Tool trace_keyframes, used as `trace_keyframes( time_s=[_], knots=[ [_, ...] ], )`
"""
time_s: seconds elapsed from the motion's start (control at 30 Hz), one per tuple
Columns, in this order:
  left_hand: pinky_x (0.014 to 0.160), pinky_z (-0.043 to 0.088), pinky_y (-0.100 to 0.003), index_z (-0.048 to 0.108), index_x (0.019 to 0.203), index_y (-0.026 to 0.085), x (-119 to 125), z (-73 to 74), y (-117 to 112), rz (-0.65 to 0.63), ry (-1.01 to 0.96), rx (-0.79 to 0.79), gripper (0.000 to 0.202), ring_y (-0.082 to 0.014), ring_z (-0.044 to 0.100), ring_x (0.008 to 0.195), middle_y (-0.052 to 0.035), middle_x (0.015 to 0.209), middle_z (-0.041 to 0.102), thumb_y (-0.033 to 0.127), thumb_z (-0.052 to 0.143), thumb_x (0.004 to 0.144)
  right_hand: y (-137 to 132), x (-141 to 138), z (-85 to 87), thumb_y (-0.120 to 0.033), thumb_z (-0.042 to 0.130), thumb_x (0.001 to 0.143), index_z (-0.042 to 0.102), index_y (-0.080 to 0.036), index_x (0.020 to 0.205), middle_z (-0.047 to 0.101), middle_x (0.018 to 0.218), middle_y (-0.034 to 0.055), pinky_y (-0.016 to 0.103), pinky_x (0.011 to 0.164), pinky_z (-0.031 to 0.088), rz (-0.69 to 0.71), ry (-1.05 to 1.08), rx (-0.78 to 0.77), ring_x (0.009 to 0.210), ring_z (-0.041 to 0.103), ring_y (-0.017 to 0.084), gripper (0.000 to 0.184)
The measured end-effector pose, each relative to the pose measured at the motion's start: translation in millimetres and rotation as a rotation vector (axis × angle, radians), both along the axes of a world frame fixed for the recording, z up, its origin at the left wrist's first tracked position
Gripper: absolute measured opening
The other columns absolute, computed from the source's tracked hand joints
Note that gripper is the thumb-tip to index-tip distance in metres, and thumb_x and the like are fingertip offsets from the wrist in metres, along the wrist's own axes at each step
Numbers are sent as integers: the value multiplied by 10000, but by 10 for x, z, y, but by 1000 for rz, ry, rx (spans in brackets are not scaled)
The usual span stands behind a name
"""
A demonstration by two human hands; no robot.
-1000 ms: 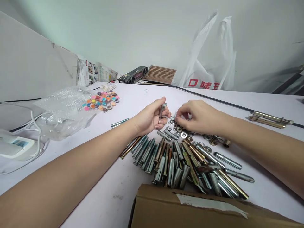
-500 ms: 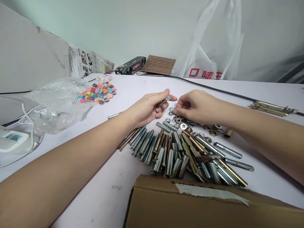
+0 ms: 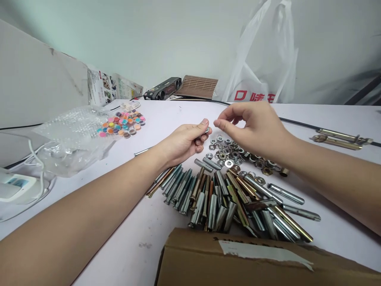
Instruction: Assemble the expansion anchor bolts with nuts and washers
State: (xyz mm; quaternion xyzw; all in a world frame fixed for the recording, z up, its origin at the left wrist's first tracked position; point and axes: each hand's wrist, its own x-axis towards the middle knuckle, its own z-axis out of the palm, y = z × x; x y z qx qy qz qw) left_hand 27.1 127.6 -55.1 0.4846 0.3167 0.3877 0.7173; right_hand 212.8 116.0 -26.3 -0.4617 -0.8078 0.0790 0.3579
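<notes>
My left hand (image 3: pixel 187 143) is closed around a metal expansion bolt (image 3: pixel 207 130); only its round end shows past my thumb. My right hand (image 3: pixel 257 124) is raised just to the right, thumb and forefinger drawn together, and whatever sits between them is hidden. Below the right hand lies a pile of nuts and washers (image 3: pixel 228 153). Two short silver sleeves (image 3: pixel 203 165) are near that pile. Closer to me, flared bolts (image 3: pixel 178 186) and slotted metal sleeves (image 3: pixel 222 198) lie in a dense heap.
An open-looking cardboard box edge (image 3: pixel 238 258) fills the front. Assembled anchor bolts (image 3: pixel 341 139) lie at the right by a black cable (image 3: pixel 299 122). Colourful discs (image 3: pixel 123 124) and bubble wrap (image 3: pixel 71 129) are at the left. A white plastic bag (image 3: pixel 262 59) stands behind.
My right hand has lifted up and away from the nuts and washers, uncovering more of the pile. My left hand keeps its hold, with the bolt now more covered by the fingers.
</notes>
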Motion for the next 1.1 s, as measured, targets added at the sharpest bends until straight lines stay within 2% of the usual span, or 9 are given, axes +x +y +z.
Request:
trace_keyframes(
  time_s=[0.17,0.37,0.53,0.67,0.8,0.93,1.03,1.1],
  knots=[
    [469,320,-181,572,743,114,43,16,-28,-31,48,44,367,-63,347,556,3,704,401,462,610,853,-62,-103,29,-254,625,835,696,-181,803,701,751,26,293,641,484,15,145,187,671,620,147,107],
    [468,327,-175,538,766,130,42,7,-27,-72,29,52,362,-53,347,544,12,729,402,476,606,849,-80,-172,-31,-192,629,828,689,-189,775,706,741,1,277,622,496,80,231,209,665,635,134,80],
    [472,333,-171,558,848,142,17,-1,-21,-99,-2,35,353,-48,348,527,23,716,399,494,573,867,-49,-134,-132,-202,623,850,681,-185,806,704,779,12,288,659,485,124,180,284,712,630,141,75],
    [470,338,-170,554,815,145,10,2,-9,-103,-19,24,405,-49,353,515,26,691,406,549,571,844,37,-82,-246,-188,616,860,678,-173,867,715,865,48,345,794,487,219,117,451,823,627,178,65],
    [479,341,-168,550,794,140,-6,2,-3,-112,-10,33,393,-49,357,519,27,672,408,529,585,845,74,-59,-268,-155,608,856,666,-161,880,712,869,51,359,832,484,284,58,533,844,620,182,63],
    [474,327,-167,552,792,135,-11,4,-21,-114,14,60,430,-52,351,533,21,676,410,562,564,840,49,-36,-175,-160,616,850,663,-177,876,707,850,38,350,805,498,292,5,491,831,623,179,57],
    [465,302,-161,559,793,129,0,9,-36,-129,42,77,458,-51,344,542,16,687,404,586,546,835,30,-4,-72,-195,674,809,653,-175,961,713,861,31,307,717,526,285,23,332,782,654,163,154],
    [458,280,-159,565,793,126,5,12,-39,-152,44,88,465,-52,344,550,13,693,400,587,537,841,20,11,-10,-214,703,785,648,-164,993,720,877,29,289,711,538,299,31,225,778,675,155,221]
  ],
)
